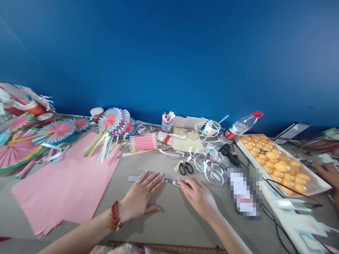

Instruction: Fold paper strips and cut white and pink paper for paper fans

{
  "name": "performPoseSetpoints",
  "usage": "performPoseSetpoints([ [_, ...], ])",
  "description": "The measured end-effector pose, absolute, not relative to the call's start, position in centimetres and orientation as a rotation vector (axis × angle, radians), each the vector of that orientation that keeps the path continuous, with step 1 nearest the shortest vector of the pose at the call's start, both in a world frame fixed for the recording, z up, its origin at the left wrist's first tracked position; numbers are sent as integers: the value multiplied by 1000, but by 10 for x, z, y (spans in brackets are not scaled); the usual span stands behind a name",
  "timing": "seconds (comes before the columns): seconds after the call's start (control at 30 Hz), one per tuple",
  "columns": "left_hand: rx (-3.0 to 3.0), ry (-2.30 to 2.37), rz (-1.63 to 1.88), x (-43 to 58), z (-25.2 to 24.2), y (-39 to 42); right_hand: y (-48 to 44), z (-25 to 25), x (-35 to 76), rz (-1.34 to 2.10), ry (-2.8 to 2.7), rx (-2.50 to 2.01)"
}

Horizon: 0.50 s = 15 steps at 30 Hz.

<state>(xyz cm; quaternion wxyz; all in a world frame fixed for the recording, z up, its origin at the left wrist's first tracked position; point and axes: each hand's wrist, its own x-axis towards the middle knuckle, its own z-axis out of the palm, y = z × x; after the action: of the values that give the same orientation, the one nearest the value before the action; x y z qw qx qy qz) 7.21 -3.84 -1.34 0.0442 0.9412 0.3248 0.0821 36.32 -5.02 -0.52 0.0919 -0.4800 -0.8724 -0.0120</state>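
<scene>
My left hand [140,195] lies flat on the grey table with its fingers stretched out, pressing on a thin pale lilac paper strip [132,179]. A red bead bracelet [116,216] circles that wrist. My right hand [198,197] rests beside it with fingers curled, fingertips on a small white strip or tool [176,183] that continues the lilac strip. What exactly the right fingers pinch is too small to name. Black scissors [185,167] lie just beyond the right hand.
Pink paper sheets [66,187] and folded paper fans [112,120] fill the left. White tape curls [210,164], a pen cup [166,124], a water bottle [242,125], a glue gun [230,154] and a tray of orange capsules [280,165] sit to the right. Another person's hand [329,174] shows at the far right.
</scene>
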Motion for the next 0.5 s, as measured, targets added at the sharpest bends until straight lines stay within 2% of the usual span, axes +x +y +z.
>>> performPoseSetpoints([
  [0.5,2878,1011,226,72,-14,-38,-52,-11,367,-119,-2633,-1385],
])
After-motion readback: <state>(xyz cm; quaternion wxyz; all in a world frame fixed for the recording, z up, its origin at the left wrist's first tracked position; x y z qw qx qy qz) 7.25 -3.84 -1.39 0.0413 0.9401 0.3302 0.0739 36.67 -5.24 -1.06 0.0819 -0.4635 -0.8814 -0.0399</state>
